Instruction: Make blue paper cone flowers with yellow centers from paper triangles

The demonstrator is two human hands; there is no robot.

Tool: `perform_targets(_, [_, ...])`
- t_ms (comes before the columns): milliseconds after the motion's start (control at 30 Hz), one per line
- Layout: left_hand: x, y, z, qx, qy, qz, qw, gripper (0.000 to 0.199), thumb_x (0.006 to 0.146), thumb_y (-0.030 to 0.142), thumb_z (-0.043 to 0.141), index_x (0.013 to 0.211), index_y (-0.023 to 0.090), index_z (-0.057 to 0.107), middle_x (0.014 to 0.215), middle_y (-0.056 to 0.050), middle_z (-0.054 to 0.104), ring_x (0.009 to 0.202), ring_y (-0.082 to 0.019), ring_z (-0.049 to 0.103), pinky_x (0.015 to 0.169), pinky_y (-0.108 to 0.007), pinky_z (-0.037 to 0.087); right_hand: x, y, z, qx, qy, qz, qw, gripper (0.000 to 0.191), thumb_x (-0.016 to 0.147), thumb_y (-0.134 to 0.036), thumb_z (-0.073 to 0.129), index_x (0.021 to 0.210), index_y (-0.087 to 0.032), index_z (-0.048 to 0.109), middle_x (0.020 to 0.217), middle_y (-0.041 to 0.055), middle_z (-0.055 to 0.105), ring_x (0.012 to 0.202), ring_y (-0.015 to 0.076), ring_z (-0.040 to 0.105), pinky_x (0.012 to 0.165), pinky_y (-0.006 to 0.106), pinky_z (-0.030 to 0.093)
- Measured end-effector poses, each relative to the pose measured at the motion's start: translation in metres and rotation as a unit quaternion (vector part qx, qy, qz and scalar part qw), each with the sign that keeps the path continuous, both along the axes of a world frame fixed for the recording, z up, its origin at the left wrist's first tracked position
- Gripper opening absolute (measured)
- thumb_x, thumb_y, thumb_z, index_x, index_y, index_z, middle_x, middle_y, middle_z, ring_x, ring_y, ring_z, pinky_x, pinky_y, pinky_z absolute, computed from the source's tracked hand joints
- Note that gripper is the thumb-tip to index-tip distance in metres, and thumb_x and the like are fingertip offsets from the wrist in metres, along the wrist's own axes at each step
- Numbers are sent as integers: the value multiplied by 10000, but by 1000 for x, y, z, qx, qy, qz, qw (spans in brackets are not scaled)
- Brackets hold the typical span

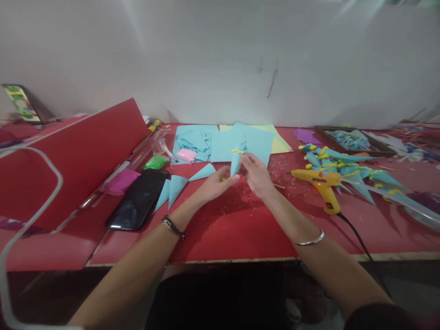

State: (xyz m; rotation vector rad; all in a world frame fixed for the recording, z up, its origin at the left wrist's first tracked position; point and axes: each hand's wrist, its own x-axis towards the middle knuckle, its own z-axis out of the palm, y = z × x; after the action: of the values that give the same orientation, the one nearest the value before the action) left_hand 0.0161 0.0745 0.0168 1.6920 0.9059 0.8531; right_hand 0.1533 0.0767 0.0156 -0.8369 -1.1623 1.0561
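Note:
A light-blue paper cone (235,161) stands point down between my hands, with a band of yellow trim around it and blue paper rising above the band. My left hand (220,182) pinches the cone near its lower tip, the thumb lying across it. At the cone's right side, the fingers of my right hand (256,173) are closed against it by the yellow band. Some yellow shows behind my left fingers, too hidden to name. Left of my hands lie plain blue paper cones (178,187). On the right rests a yellow glue gun (318,181), its switch lit red.
Finished-looking blue cones with yellow trim (343,167) lie behind the glue gun. A black phone (137,199), a green packet (156,162) and a large red board (75,160) occupy the left. Blue sheets (254,140) and a tray of scraps (388,150) sit near the wall.

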Motion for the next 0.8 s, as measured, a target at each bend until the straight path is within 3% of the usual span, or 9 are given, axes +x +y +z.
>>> perform_targets(100, [0, 0, -2, 111, 92, 52, 988, 274, 690, 400, 573, 829, 167, 532, 585, 39, 452, 515, -92, 360, 500, -230, 257, -2, -4, 1, 29, -64, 2, 998, 254, 673, -424, 604, 621, -197, 503, 638, -38, 441, 608, 86, 444, 612, 229, 410])
perform_targets(200, [-1, 0, -3, 164, 147, 88, 971, 228, 692, 386, 565, 746, 168, 525, 503, 54, 394, 466, -89, 319, 477, -232, 206, -5, -8, 3, 50, -125, 1, 991, 236, 665, -402, 617, 616, -193, 517, 742, -14, 431, 672, 99, 465, 613, 232, 420])
perform_targets(500, [-3, 1, -4, 134, 107, 76, 982, 111, 687, 237, 493, 750, 169, 554, 598, 7, 519, 582, -134, 445, 536, -225, 285, -6, -11, 1, 105, -233, 33, 966, 175, 655, -354, 644, 620, -205, 559, 873, 34, 442, 1008, 198, 433, 767, 295, 428])
perform_targets(700, [1, 5, -8, 92, 95, 62, 989, 202, 746, 331, 442, 725, 149, 526, 567, 28, 455, 530, -111, 390, 509, -225, 278, -6, -9, 2, 72, -119, 3, 990, 206, 634, -384, 655, 636, -199, 565, 1073, 42, 458, 1028, 182, 471, 856, 325, 407])
perform_targets(800, [3, 5, -5, 69, 85, 58, 992, 243, 766, 356, 430, 752, 138, 536, 619, 17, 482, 575, -117, 422, 558, -234, 325, -4, -5, 0, 37, -36, -23, 998, 207, 632, -379, 651, 636, -200, 548, 883, 9, 533, 855, 132, 529, 795, 290, 434])
